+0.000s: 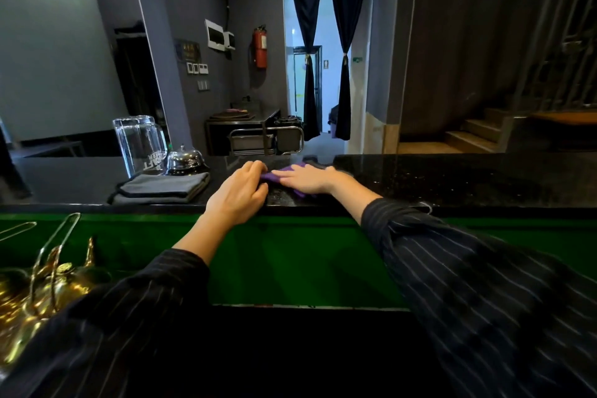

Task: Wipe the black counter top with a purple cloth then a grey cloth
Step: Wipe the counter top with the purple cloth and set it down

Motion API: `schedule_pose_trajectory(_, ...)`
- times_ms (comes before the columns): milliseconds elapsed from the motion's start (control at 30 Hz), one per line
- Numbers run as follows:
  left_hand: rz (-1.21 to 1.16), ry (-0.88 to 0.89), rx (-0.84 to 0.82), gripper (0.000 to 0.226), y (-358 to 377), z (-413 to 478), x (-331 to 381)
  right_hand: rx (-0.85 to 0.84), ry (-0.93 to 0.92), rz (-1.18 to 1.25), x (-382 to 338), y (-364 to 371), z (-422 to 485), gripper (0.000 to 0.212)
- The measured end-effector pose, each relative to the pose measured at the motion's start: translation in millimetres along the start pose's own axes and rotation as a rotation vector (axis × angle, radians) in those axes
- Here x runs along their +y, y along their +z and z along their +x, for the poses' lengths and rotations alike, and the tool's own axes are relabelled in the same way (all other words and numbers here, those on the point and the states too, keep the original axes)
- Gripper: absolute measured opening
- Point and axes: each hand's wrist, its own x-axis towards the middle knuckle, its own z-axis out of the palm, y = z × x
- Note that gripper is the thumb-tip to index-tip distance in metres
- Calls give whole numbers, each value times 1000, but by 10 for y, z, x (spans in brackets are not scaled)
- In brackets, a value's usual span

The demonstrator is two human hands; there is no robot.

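The black counter top [452, 178] runs across the middle of the view. A purple cloth [292, 169] lies on it near the centre. My right hand [307, 179] lies flat on the cloth with straight fingers, pressing it down. My left hand [240, 194] is just left of it, fingers curled, pinching the cloth's left edge. A folded grey cloth [161, 189] rests on the counter further left, apart from both hands.
An upturned glass mug [140, 144] and a silver service bell [184, 160] stand behind the grey cloth. A gold teapot with tongs [42, 281] sits low at the left on the green ledge [290, 255] below the counter.
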Motion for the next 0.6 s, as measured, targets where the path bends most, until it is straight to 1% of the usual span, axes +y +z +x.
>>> schedule_pose_trajectory(67,9,7,-38,39,-18,-26,13,-9,-85,-10,50,-14,-178,49)
schedule_pose_trajectory(133,44,26,-89,51,-23,-42,12,-1,-77,23,255,-47,-357,47)
schedule_pose_trajectory(167,58,33,-103,55,-18,-47,12,7,-31,46,403,-57,-411,48)
schedule_pose_trajectory(267,85,43,-104,59,6,-25,6,42,195,72,721,-54,-451,50)
schedule_pose_trajectory(333,96,39,-93,59,16,-4,-13,64,300,68,674,-48,-366,54)
schedule_pose_trajectory(367,92,38,-90,58,19,2,-20,70,322,63,574,-51,-314,57)
schedule_pose_trajectory(433,70,29,-85,55,14,9,-33,73,278,55,280,-46,-195,61)
schedule_pose_trajectory(533,44,7,-60,51,-13,-11,-20,51,74,12,-183,33,-151,56)
schedule_pose_trajectory(600,13,-6,-45,49,-27,-40,16,21,-27,-15,-302,63,-288,53)
